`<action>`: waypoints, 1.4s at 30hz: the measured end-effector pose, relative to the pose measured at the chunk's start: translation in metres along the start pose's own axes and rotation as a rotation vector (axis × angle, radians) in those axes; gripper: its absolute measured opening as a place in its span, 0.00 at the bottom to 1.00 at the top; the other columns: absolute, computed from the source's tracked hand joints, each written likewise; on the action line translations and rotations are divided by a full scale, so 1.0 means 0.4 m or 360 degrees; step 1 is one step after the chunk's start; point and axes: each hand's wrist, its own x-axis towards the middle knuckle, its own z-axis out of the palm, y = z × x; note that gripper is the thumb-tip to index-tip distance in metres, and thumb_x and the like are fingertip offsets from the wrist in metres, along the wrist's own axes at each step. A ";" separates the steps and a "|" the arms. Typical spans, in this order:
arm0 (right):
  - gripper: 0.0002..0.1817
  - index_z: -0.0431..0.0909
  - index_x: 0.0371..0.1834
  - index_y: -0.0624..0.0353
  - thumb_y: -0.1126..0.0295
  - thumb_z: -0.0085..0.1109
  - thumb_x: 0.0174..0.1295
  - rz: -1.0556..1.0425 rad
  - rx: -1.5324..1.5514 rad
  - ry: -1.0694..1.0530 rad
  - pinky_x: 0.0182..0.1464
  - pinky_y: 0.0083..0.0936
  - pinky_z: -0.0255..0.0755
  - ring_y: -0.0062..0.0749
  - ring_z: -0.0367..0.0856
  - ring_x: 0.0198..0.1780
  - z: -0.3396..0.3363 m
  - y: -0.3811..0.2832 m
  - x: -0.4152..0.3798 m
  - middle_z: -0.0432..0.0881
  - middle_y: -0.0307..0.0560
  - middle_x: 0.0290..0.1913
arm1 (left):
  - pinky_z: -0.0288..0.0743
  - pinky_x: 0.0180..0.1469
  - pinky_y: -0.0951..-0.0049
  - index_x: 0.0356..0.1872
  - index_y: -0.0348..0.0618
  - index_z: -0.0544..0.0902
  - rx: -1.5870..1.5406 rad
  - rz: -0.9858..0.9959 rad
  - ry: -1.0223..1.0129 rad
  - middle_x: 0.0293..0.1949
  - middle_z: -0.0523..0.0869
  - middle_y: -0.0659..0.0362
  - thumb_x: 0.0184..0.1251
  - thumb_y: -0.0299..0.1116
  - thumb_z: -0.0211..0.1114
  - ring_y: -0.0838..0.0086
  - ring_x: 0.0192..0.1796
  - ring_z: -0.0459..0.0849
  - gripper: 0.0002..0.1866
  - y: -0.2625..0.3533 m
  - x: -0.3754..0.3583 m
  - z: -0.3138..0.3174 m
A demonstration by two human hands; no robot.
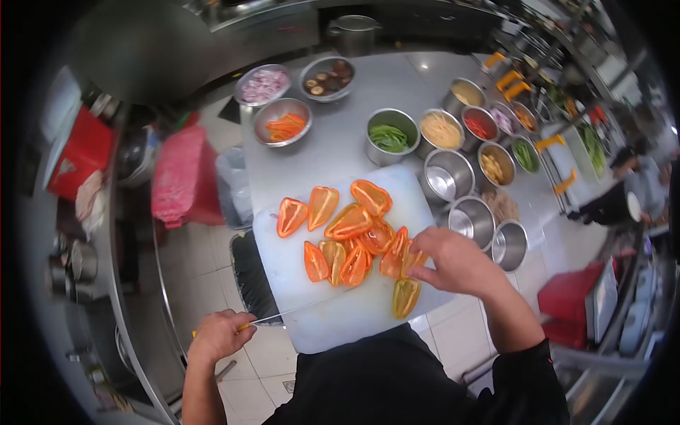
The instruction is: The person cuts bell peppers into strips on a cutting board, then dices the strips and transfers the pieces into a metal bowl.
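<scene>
My left hand (221, 336) is closed round the yellow handle of a knife (301, 308), whose thin blade reaches over the white cutting board (312, 336). Several orange bell pepper pieces (352, 222), cut open with pale ribs showing, lie on the board, some overlapping in the middle. My right hand (457, 262) is at the board's right side, thumb and fingers closed on a bell pepper piece (413, 259). Just below those fingers lies a yellowish-green pepper piece (406, 297).
Behind the board stand bowls of carrot strips (285, 127), chopped onion (263, 86) and mushrooms (329, 79). To the right are a pot of green strips (390, 137), several filled pots, and bare steel pots (470, 219). A red bin (184, 177) stands left; a person (627, 191) is far right.
</scene>
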 end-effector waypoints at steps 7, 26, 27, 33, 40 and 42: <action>0.55 0.58 0.81 0.55 0.61 0.82 0.50 0.0999 0.0225 0.0126 0.68 0.47 0.75 0.66 0.77 0.65 0.261 -0.137 -0.114 0.63 0.69 0.73 | 0.81 0.45 0.51 0.46 0.53 0.90 0.0048 0.0493 0.0151 0.34 0.88 0.52 0.69 0.43 0.69 0.53 0.42 0.88 0.11 -0.060 0.176 -0.023; 0.18 0.86 0.58 0.56 0.71 0.63 0.65 0.0699 -0.0330 0.1236 0.59 0.44 0.78 0.51 0.83 0.56 0.319 -0.081 0.072 0.86 0.53 0.51 | 0.81 0.49 0.52 0.60 0.51 0.86 0.0096 0.0655 0.0346 0.43 0.84 0.50 0.64 0.31 0.72 0.51 0.47 0.85 0.22 -0.081 0.141 0.073; 0.18 0.86 0.59 0.55 0.71 0.62 0.65 0.0674 -0.0408 0.1311 0.60 0.45 0.77 0.52 0.82 0.58 0.314 -0.051 0.111 0.85 0.54 0.50 | 0.81 0.49 0.53 0.60 0.51 0.86 0.0099 0.0672 0.0384 0.44 0.84 0.49 0.63 0.30 0.72 0.51 0.47 0.84 0.22 -0.076 0.128 0.092; 0.20 0.87 0.59 0.50 0.71 0.61 0.62 0.0853 -0.0238 0.0453 0.61 0.47 0.77 0.56 0.80 0.60 0.246 0.014 0.171 0.84 0.58 0.50 | 0.80 0.51 0.54 0.67 0.53 0.79 0.0064 0.0621 0.0282 0.45 0.82 0.49 0.63 0.32 0.73 0.52 0.50 0.83 0.28 -0.002 0.080 0.169; 0.09 0.82 0.46 0.56 0.71 0.66 0.62 0.0325 -0.0028 0.0552 0.55 0.42 0.78 0.55 0.83 0.53 0.172 0.127 0.134 0.82 0.56 0.48 | 0.80 0.54 0.56 0.68 0.60 0.79 -0.0011 0.0430 0.0203 0.48 0.81 0.50 0.67 0.35 0.71 0.53 0.52 0.83 0.27 0.070 0.104 0.198; 0.13 0.80 0.47 0.58 0.71 0.68 0.61 0.0429 -0.0017 0.0511 0.51 0.42 0.79 0.53 0.86 0.48 0.109 0.078 0.094 0.87 0.57 0.43 | 0.80 0.54 0.56 0.69 0.60 0.79 -0.0027 0.0419 0.0191 0.48 0.81 0.50 0.68 0.36 0.70 0.54 0.52 0.83 0.27 0.074 0.106 0.189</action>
